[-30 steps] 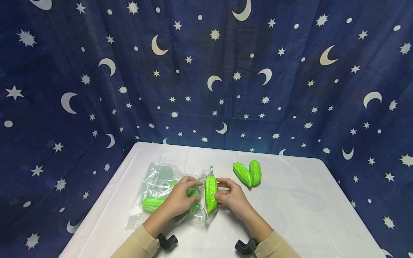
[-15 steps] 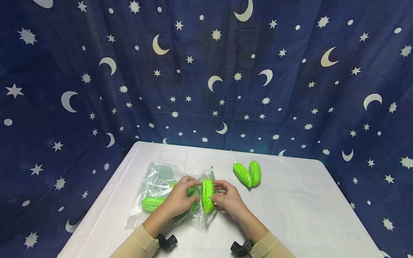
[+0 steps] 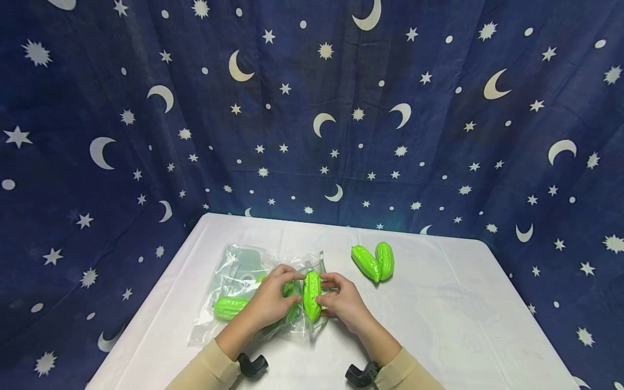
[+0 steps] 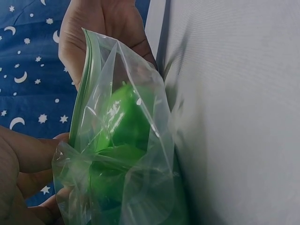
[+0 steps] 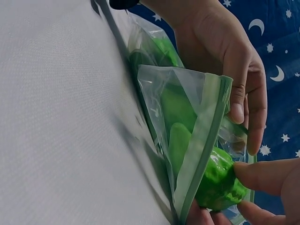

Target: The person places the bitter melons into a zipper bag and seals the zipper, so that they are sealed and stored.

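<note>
My right hand [image 3: 343,300] pinches a bright green bitter melon [image 3: 312,295] between thumb and fingers. It sits upright at the mouth of a clear zip bag [image 3: 246,262], partly behind the plastic in the right wrist view, where its bumpy skin [image 5: 220,183] shows. My left hand [image 3: 274,297] grips the bag near its mouth, with thumb and forefinger spread apart. Inside the bag lies another bitter melon [image 3: 229,307], and more green shapes show beneath my left hand, partly hidden. The green zip strip [image 5: 208,140] is parted from the far side.
Two loose bitter melons [image 3: 365,262] touch each other on the white tablecloth [image 3: 439,314], right of and beyond the hands. A dark blue curtain [image 3: 292,119] with moons and stars stands behind the table. Black wrist cameras [image 3: 252,366] hang below both wrists.
My right hand has moved left with the bitter melon, bringing it closer to my left hand and into the bag's mouth. The left hand and the loose melons have stayed put.
</note>
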Demonstrator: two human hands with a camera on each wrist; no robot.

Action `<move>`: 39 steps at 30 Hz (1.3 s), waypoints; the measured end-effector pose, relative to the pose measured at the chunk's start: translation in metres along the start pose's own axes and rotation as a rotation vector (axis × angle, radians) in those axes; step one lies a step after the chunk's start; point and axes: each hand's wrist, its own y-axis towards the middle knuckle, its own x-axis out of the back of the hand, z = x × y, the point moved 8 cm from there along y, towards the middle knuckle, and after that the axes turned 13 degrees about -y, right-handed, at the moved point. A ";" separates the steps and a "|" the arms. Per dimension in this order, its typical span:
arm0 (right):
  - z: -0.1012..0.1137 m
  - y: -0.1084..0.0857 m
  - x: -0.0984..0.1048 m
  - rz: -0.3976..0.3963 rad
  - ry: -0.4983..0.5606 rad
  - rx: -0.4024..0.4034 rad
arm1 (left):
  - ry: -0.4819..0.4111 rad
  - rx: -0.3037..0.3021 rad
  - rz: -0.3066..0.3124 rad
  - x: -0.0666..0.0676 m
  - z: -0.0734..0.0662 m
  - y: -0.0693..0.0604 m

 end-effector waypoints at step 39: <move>-0.003 0.001 -0.007 -0.041 0.051 -0.008 | 0.007 -0.018 -0.020 -0.001 0.000 0.003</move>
